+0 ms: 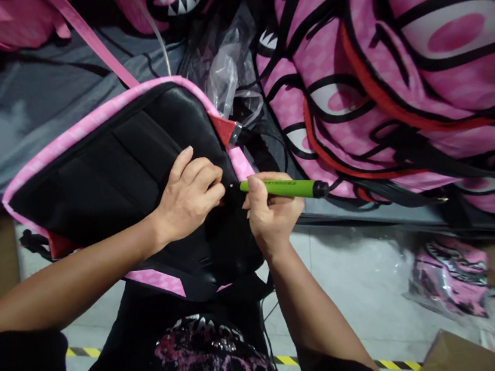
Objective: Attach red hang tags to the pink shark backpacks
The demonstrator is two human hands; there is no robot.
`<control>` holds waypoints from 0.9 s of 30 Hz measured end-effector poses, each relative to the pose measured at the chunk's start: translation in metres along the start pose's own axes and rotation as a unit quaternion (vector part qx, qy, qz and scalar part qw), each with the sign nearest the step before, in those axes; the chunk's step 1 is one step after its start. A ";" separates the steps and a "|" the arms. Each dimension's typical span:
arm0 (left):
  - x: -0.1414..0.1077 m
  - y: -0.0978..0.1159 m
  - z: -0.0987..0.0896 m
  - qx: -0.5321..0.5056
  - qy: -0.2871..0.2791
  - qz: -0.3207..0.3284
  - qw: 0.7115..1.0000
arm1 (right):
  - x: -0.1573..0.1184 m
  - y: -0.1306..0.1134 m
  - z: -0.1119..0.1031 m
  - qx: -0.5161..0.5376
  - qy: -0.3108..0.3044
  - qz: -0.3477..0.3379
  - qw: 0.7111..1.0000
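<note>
A backpack (105,167) lies with its black padded back panel facing up, edged in pink, with red corner tabs. My left hand (192,195) rests on the panel near its right side, fingers curled and pressed together; whatever they pinch is too small or hidden to name. Just to the right, my right hand (273,209) is closed around a green marker pen (284,188). The pen lies nearly level, its black end to the right and its tip pointing left towards my left fingers. I cannot tell whether the tip touches the panel.
Pink backpacks (344,89) with cartoon eyes and teeth are heaped on the right, and more lie at the back. Clear plastic bags (227,70) sit behind the panel. Below are a bagged pink item (452,277), a cardboard box (460,355) and yellow-black floor tape (398,365).
</note>
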State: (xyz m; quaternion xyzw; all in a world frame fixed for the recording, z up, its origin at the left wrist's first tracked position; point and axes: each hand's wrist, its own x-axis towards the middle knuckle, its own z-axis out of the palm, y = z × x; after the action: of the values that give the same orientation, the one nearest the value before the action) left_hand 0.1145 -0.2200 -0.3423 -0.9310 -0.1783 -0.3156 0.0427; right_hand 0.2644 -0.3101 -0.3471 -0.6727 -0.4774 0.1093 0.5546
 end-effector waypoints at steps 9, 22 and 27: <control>-0.001 0.000 0.001 -0.064 -0.058 -0.055 0.995 | -0.001 0.001 0.000 0.013 -0.003 0.010 1.000; 0.003 0.000 -0.001 -0.120 -0.103 -0.101 0.982 | -0.001 0.000 -0.001 0.034 0.006 0.048 0.998; 0.003 -0.001 -0.002 -0.172 -0.120 -0.135 0.968 | -0.002 0.001 -0.001 0.035 0.009 0.046 0.998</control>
State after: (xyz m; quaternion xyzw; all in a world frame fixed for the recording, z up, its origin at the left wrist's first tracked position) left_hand 0.1155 -0.2188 -0.3394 -0.9228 -0.2488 -0.2305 -0.1826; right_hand 0.2649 -0.3120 -0.3483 -0.6755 -0.4368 0.1453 0.5761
